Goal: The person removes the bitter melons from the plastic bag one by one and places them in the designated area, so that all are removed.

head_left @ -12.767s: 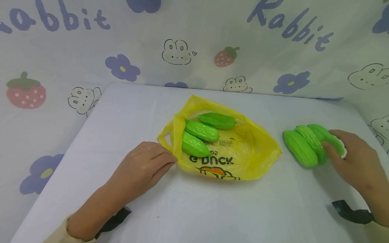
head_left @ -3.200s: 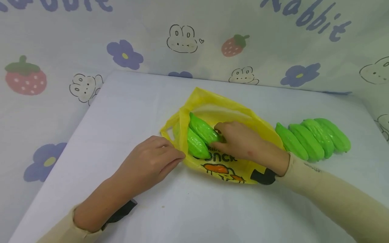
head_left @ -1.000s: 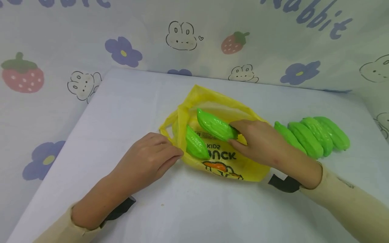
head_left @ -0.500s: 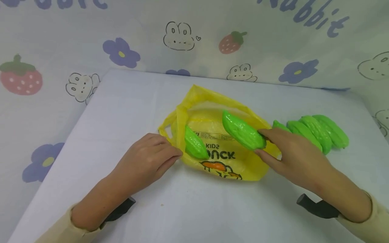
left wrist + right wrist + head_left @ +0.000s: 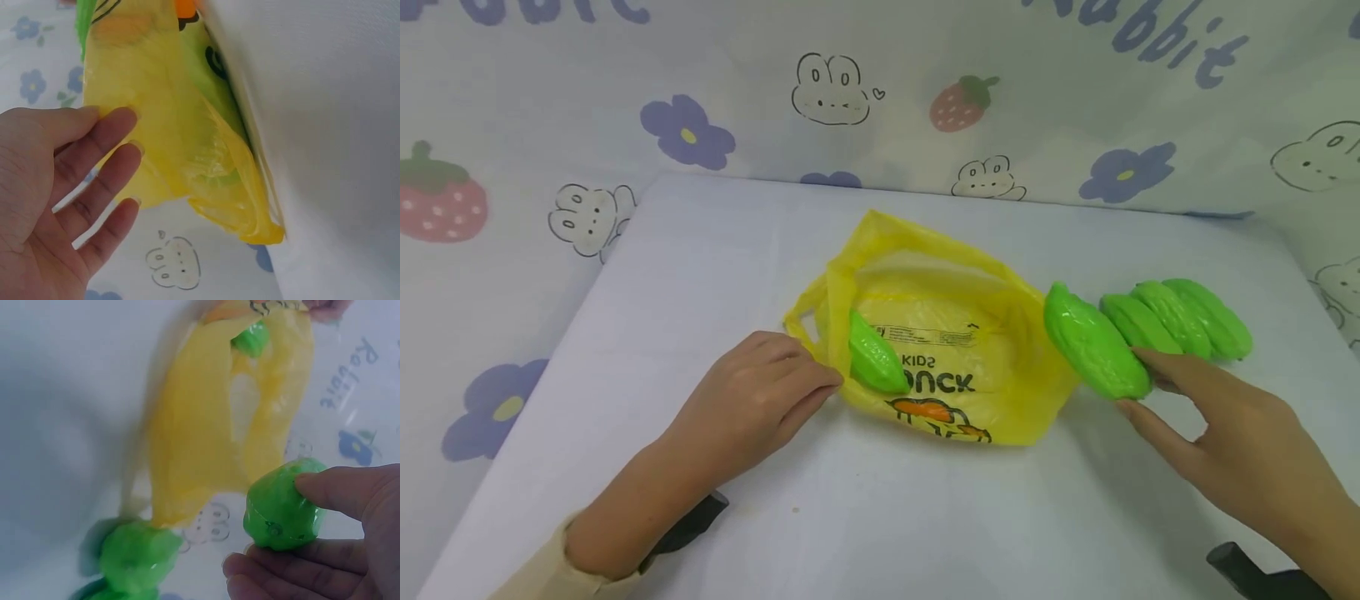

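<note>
My left hand (image 5: 760, 392) pinches the near left edge of a yellow plastic bag (image 5: 1015, 408) between thumb and index finger; its other fingers are spread in the left wrist view. The bag lies on its side with its mouth held wide. Inside, at its left, lies one green bitter melon (image 5: 877, 358), partly covered by the bag's edge. My right hand (image 5: 1247, 433) grips the lower end of another bumpy bitter melon (image 5: 1093, 342) with thumb and fingers. That melon is raised above the table just right of the bag, in front of a row of similar melons (image 5: 1172, 317).
The row of melons lies side by side on the white-covered table (image 5: 925, 525), at the right; the held one hides part of it. A cloth (image 5: 895, 50) printed with rabbits, strawberries and flowers hangs behind the table.
My right hand has lifted a bitter melon out of the bag and carried it right, toward the row. Earlier, more melons lay in the bag. The left hand keeps its hold.
</note>
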### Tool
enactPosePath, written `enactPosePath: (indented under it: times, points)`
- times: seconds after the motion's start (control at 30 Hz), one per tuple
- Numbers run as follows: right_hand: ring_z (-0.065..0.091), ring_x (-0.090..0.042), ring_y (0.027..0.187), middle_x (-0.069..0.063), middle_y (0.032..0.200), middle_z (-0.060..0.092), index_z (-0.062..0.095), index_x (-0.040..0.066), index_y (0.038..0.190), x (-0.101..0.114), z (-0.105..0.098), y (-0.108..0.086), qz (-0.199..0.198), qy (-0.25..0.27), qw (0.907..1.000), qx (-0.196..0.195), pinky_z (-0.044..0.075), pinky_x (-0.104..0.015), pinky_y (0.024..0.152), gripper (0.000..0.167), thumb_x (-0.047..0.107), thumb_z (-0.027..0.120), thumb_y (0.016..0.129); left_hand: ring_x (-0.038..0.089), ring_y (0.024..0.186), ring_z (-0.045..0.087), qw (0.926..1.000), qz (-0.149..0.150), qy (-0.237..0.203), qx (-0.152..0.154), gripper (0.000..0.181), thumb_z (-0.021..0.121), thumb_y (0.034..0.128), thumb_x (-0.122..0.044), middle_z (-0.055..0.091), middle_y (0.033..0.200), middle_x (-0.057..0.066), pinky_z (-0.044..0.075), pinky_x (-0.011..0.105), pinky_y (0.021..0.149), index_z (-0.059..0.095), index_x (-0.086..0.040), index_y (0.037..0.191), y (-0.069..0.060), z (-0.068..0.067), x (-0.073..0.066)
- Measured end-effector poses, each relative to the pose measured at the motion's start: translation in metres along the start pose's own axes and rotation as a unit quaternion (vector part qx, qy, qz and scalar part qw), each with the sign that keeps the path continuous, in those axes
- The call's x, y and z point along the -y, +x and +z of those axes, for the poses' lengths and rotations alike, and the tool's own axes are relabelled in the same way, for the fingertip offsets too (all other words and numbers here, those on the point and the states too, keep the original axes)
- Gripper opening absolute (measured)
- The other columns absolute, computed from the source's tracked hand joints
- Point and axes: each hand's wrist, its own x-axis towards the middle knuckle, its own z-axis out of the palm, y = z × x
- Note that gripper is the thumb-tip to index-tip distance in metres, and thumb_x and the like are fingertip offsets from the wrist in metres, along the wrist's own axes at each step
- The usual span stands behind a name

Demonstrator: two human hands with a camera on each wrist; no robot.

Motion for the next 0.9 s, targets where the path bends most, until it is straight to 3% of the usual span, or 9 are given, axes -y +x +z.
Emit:
enactPosePath:
  times: [0.23, 0.43, 0.5, 0.57, 0.63, 0.73, 0.8, 0.87, 0.9]
  points:
    - [0.067, -0.051, 0.091, -0.033, 0.110, 0.069, 0.062, -0.008, 0.132, -0.021, 0.003, -0.023, 0.047, -0.008, 0.9988, 0.011, 0.058, -0.063, 0.067, 0.063, 0.017, 0.089, 0.080, 0.021, 0.087, 0.067, 0.9998, 0.009, -0.001, -0.019, 0.026, 0.089, 0.0772, -0.002, 0.074, 0.088, 0.000, 0.058, 0.043, 0.085, 0.077, -0.008, 0.099, -0.001, 0.001, 0.001]
    - [0.070, -0.046, 0.077, -0.029, 0.103, 0.072, 0.068, -0.004, 0.125, -0.043, 0.007, -0.036, 0.018, -0.013, 0.9995, -0.022, 0.057, -0.048, 0.052, 0.058, 0.017, 0.091, 0.076, 0.022, 0.087, 0.067, 0.9997, 0.011, -0.004, -0.023, 0.026, 0.088, 0.0774, -0.001, 0.074, 0.089, -0.001, 0.057, 0.043, 0.085, 0.077, -0.009, 0.100, -0.001, 0.001, 0.002]
    - [0.069, -0.049, 0.080, -0.030, 0.105, 0.071, 0.067, -0.005, 0.125, -0.049, 0.008, -0.039, 0.033, -0.012, 0.9992, -0.020, 0.059, -0.051, 0.055, 0.059, 0.017, 0.092, 0.076, 0.022, 0.087, 0.067, 0.9996, 0.012, -0.004, -0.025, 0.026, 0.089, 0.0770, -0.001, 0.074, 0.088, -0.001, 0.057, 0.044, 0.085, 0.077, -0.008, 0.099, -0.001, 0.002, 0.002]
    - [0.069, -0.052, 0.084, -0.031, 0.108, 0.070, 0.066, -0.005, 0.127, -0.056, 0.008, -0.043, 0.044, -0.002, 0.9987, -0.025, 0.060, -0.031, 0.059, 0.060, 0.015, 0.091, 0.077, 0.022, 0.087, 0.067, 0.9995, 0.014, -0.005, -0.028, 0.028, 0.089, 0.0757, 0.000, 0.073, 0.088, 0.000, 0.057, 0.044, 0.085, 0.077, -0.008, 0.099, -0.001, 0.002, 0.002]
    - [0.066, -0.057, 0.092, -0.034, 0.113, 0.068, 0.064, -0.006, 0.129, -0.062, 0.009, -0.048, 0.060, 0.004, 0.9981, -0.017, 0.061, -0.028, 0.066, 0.061, 0.013, 0.091, 0.077, 0.022, 0.087, 0.067, 0.9995, 0.014, -0.005, -0.027, 0.028, 0.089, 0.0757, -0.001, 0.074, 0.088, 0.000, 0.058, 0.044, 0.085, 0.077, -0.008, 0.099, 0.000, 0.002, 0.002]
    - [0.065, -0.057, 0.095, -0.033, 0.117, 0.067, 0.063, -0.006, 0.130, -0.070, 0.011, -0.055, 0.059, 0.006, 0.9982, -0.012, 0.060, -0.028, 0.068, 0.062, 0.006, 0.090, 0.076, 0.022, 0.087, 0.067, 0.9997, 0.012, -0.005, -0.023, 0.027, 0.089, 0.0766, -0.001, 0.074, 0.088, 0.000, 0.058, 0.044, 0.086, 0.077, -0.008, 0.100, 0.000, 0.001, 0.003]
    - [0.065, -0.057, 0.094, -0.034, 0.117, 0.067, 0.063, -0.006, 0.131, -0.073, 0.012, -0.059, 0.061, -0.006, 0.9981, 0.006, 0.060, -0.051, 0.065, 0.064, 0.002, 0.090, 0.074, 0.022, 0.088, 0.068, 0.9998, 0.008, -0.004, -0.019, 0.026, 0.088, 0.0781, -0.002, 0.074, 0.089, 0.000, 0.057, 0.044, 0.087, 0.077, -0.008, 0.100, 0.000, 0.001, 0.003]
    - [0.066, -0.055, 0.091, -0.032, 0.116, 0.068, 0.064, -0.005, 0.129, -0.078, 0.014, -0.061, 0.043, -0.015, 0.9989, 0.005, 0.057, -0.056, 0.061, 0.064, 0.000, 0.091, 0.071, 0.022, 0.089, 0.068, 0.9998, 0.006, -0.005, -0.018, 0.025, 0.088, 0.0792, -0.003, 0.074, 0.089, 0.000, 0.057, 0.044, 0.087, 0.077, -0.008, 0.100, -0.001, 0.001, 0.003]
    - [0.067, -0.054, 0.090, -0.032, 0.115, 0.069, 0.065, -0.004, 0.128, -0.081, 0.014, -0.062, 0.034, -0.019, 0.9992, 0.004, 0.060, -0.049, 0.061, 0.064, -0.001, 0.091, 0.069, 0.022, 0.089, 0.068, 0.9998, 0.007, -0.006, -0.019, 0.025, 0.088, 0.0790, -0.003, 0.074, 0.089, 0.000, 0.057, 0.044, 0.087, 0.076, -0.008, 0.100, -0.001, 0.001, 0.003]
